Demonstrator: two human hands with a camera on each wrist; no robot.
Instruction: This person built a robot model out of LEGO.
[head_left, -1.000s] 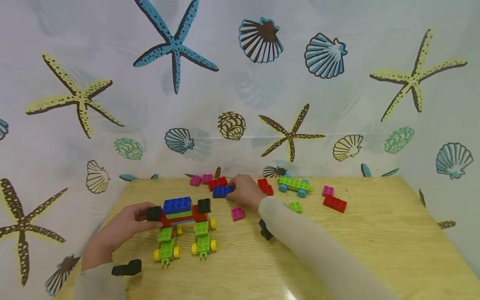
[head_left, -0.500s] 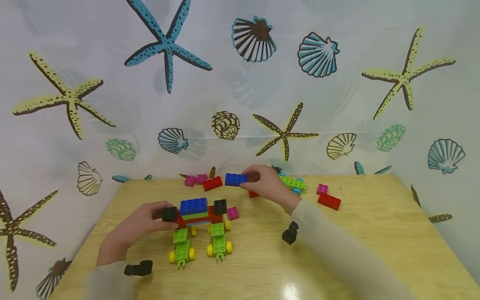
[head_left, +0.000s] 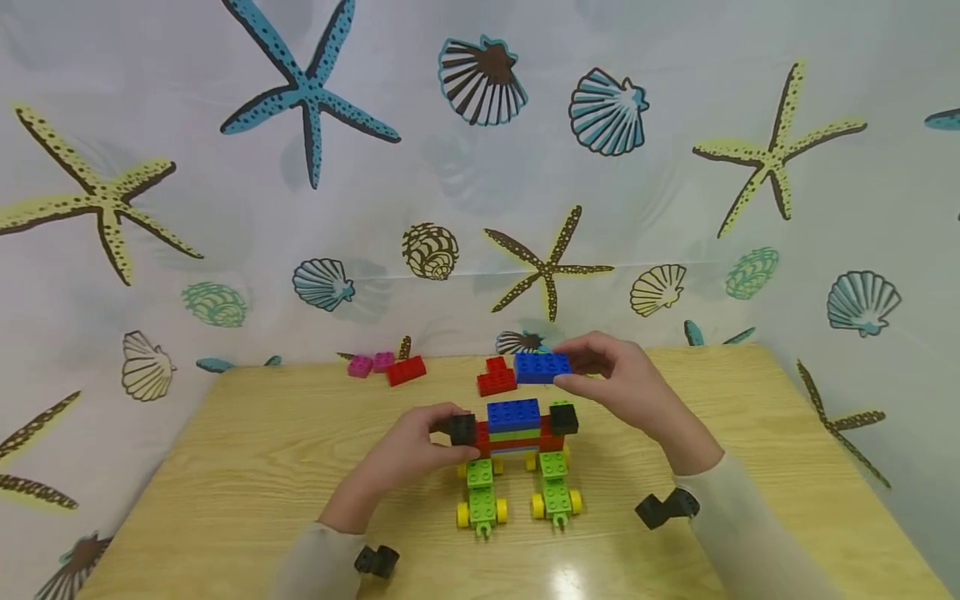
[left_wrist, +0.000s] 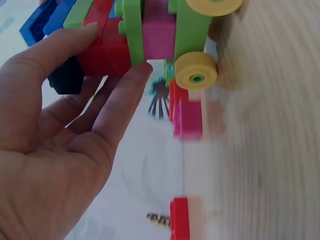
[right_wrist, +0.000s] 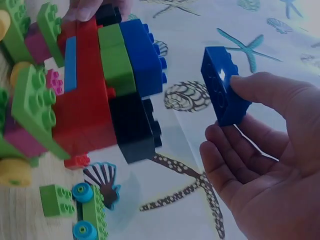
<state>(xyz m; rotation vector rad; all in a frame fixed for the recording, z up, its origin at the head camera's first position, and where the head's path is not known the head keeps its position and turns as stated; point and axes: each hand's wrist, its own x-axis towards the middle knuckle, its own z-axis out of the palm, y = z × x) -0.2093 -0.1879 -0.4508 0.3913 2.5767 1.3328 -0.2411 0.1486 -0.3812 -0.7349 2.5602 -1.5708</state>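
A toy-brick vehicle [head_left: 517, 446] has a red crosspiece over two green wheeled bases [head_left: 482, 500] with yellow wheels. On top, a blue brick [head_left: 513, 414] sits over green between two black bricks [head_left: 564, 418]. My left hand [head_left: 412, 450] grips the vehicle's left end, thumb and fingers on the red and black bricks. In the right wrist view, a loose blue brick [right_wrist: 217, 85] is pinched between the thumb and fingers of my right hand [right_wrist: 280, 135]. It is held in the air, apart from the vehicle's top. Pink pieces [left_wrist: 158, 30] show between the green parts in the left wrist view.
Pink bricks [head_left: 360, 367] and a red brick [head_left: 407, 371] lie at the table's back left. More red bricks [head_left: 497, 382] lie behind the vehicle. A green base with blue wheels [right_wrist: 93, 212] and a green brick [right_wrist: 56, 200] show low in the right wrist view.
My left hand has carried the vehicle right across the table. My right hand has lifted the loose blue brick off the tabletop and brought it right, above and behind the vehicle.
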